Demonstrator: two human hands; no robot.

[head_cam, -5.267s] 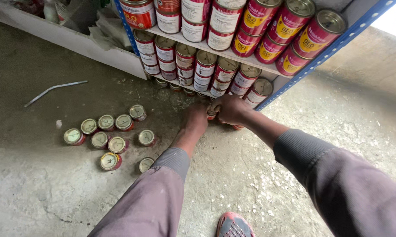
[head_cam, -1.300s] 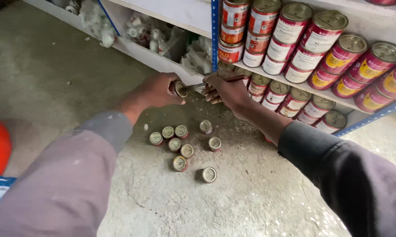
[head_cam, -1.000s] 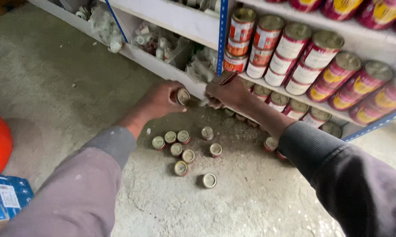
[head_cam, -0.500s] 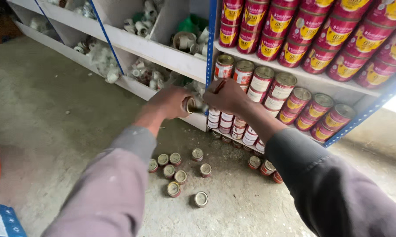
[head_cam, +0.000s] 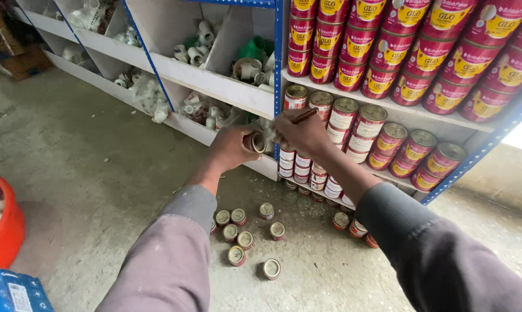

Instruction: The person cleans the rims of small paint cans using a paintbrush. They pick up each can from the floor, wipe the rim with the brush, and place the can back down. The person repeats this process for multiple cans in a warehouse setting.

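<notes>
step: marking a tin | left hand (head_cam: 231, 149) fingers grip small tin (head_cam: 254, 142) | right hand (head_cam: 298, 132) fingers pinch pen (head_cam: 303, 116) | next likely needs: pen tip steady on lid

red tins with yellow and white label bands (head_cam: 446, 60) fill white shelves edged in blue (head_cam: 279, 69), pale white and green pipe fittings (head_cam: 246, 60) sit beside them, the sleeves (head_cam: 168, 260) are grey-mauve, the tub (head_cam: 6, 231) orange-red, the floor (head_cam: 70, 156) mottled grey.
</notes>
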